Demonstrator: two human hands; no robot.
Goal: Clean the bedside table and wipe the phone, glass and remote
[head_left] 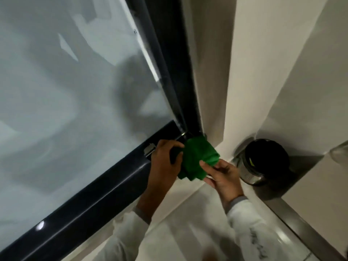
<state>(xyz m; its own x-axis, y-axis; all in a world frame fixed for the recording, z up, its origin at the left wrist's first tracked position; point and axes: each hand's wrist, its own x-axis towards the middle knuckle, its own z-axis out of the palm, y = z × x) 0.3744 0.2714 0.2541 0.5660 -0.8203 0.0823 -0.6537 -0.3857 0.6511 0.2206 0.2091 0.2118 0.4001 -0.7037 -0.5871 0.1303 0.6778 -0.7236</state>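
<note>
**A:** Hands status?

**B:** Left hand [162, 157] curled round a small dark object [175, 155], maybe the remote or phone, I can't tell which. Right hand [222, 176] pinches the green cloth [197, 159] between thumb and fingers.

**A:** Geometry?

**B:** Cloth sits just right of the dark object, touching it, bunched against the far corner by the dark window frame [105, 181]. I'd judge the right hand does the wiping, sweeping left. Dark jar [263, 162] stands right of it, near the wall.
</note>
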